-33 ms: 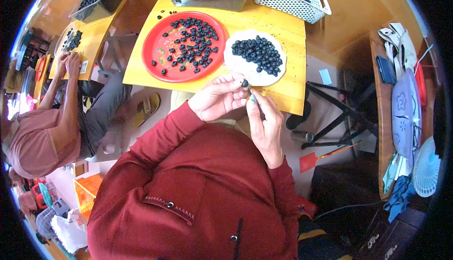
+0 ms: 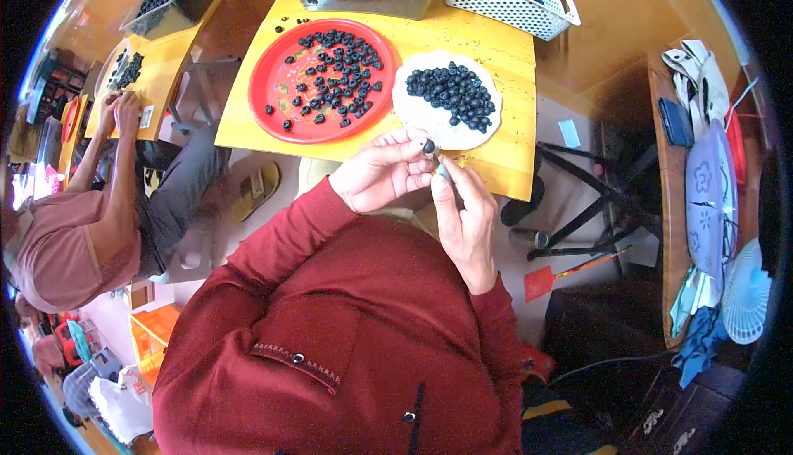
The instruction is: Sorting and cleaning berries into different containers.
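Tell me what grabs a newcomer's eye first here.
The red round tray scattered with dark berries sits on the yellow table, with a white plate heaped with more to its right. At the table's near edge, the left hand pinches one small dark berry against the right hand.

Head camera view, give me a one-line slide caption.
Left hand pinches a small dark round berry beside the right hand, above a yellow wooden table.

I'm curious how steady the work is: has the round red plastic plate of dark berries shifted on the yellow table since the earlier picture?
No. The round red plastic plate sits in the same spot beside the white plate on the yellow table.
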Demonstrator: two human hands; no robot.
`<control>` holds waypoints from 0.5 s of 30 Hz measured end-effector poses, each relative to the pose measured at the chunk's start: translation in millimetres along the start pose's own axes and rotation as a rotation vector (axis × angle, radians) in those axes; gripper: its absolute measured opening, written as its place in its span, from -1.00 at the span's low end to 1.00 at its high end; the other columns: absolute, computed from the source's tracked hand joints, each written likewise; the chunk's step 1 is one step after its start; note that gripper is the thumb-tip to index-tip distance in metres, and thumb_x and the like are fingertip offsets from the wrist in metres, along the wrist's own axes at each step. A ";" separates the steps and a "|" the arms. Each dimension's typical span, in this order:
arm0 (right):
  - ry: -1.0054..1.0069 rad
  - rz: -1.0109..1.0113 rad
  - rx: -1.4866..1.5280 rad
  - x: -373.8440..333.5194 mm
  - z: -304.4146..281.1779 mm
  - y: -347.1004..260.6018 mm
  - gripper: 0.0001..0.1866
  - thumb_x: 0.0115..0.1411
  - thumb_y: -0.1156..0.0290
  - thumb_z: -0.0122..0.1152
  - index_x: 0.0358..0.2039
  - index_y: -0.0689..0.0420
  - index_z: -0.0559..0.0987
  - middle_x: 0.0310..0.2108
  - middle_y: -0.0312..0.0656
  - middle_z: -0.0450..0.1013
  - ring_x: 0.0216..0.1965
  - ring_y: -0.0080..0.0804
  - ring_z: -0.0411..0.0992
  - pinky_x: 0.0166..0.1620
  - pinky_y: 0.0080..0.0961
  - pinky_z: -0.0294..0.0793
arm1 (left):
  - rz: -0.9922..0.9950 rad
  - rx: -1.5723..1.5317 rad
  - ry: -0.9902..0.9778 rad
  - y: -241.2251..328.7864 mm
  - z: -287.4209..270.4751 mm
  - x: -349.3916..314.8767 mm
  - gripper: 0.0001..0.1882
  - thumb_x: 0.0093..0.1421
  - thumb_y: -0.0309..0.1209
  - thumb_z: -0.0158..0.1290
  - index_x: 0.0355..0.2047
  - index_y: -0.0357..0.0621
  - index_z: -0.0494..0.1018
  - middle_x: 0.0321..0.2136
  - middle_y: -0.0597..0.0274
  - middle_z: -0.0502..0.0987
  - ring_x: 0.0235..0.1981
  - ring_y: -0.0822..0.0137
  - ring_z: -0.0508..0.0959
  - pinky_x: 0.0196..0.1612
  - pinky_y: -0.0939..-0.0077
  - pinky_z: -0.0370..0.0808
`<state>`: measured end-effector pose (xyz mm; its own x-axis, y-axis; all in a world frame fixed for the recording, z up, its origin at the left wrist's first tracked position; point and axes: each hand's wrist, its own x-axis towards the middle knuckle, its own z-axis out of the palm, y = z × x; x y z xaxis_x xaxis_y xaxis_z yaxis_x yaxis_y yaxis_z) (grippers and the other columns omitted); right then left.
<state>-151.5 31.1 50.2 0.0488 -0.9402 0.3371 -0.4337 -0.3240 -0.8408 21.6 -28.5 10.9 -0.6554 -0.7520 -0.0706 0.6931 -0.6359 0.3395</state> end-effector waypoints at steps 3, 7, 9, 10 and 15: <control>-0.022 0.002 -0.049 0.0 0.9 -4.9 -0.66 0.35 0.35 0.15 -0.02 0.37 0.55 -0.30 -0.03 0.51 -0.30 -0.29 0.52 -0.21 -0.44 0.49 | 0.003 0.006 0.008 -1.2 -0.4 -4.3 -0.79 0.38 -0.39 0.00 -0.01 -0.08 0.46 -0.25 0.33 0.56 -0.29 0.47 0.57 -0.10 0.43 0.57; -0.028 -0.016 -0.096 -1.0 1.6 -8.4 -0.65 0.34 0.31 0.15 -0.01 0.31 0.54 -0.28 0.03 0.50 -0.29 -0.08 0.54 -0.25 -0.31 0.50 | -0.006 -0.052 -0.020 -3.5 -6.8 -6.7 -0.81 0.38 -0.40 -0.01 -0.04 -0.09 0.48 -0.26 0.32 0.58 -0.29 0.47 0.59 -0.08 0.42 0.57; -0.026 -0.039 -0.120 -1.6 2.7 -8.1 -0.65 0.33 0.31 0.15 -0.01 0.31 0.54 -0.28 0.03 0.49 -0.29 -0.08 0.55 -0.26 -0.30 0.50 | -0.007 -0.052 -0.034 -4.1 -7.7 -9.4 -0.81 0.38 -0.40 -0.01 -0.04 -0.09 0.49 -0.27 0.31 0.59 -0.29 0.46 0.60 -0.07 0.41 0.57; -0.030 -0.043 -0.127 -2.1 3.2 -7.3 -0.65 0.33 0.30 0.15 -0.01 0.31 0.55 -0.28 0.03 0.49 -0.30 -0.07 0.55 -0.27 -0.30 0.50 | -0.005 -0.051 -0.048 -4.5 -7.8 -10.6 -0.82 0.39 -0.40 -0.02 -0.05 -0.09 0.49 -0.28 0.31 0.60 -0.29 0.45 0.61 -0.07 0.41 0.57; -0.025 -0.065 -0.155 -3.8 2.9 -5.9 -0.65 0.33 0.28 0.15 -0.03 0.29 0.56 -0.30 0.01 0.49 -0.32 -0.06 0.55 -0.30 -0.29 0.51 | -0.002 -0.037 -0.031 -6.8 -9.0 -13.1 -0.82 0.38 -0.41 -0.01 -0.06 -0.11 0.50 -0.29 0.28 0.61 -0.28 0.43 0.62 -0.09 0.41 0.57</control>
<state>-146.5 36.2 52.6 0.1026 -0.9206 0.3768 -0.5622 -0.3661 -0.7415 28.2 -16.0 1.1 -0.6656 -0.7451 -0.0424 0.7018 -0.6441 0.3043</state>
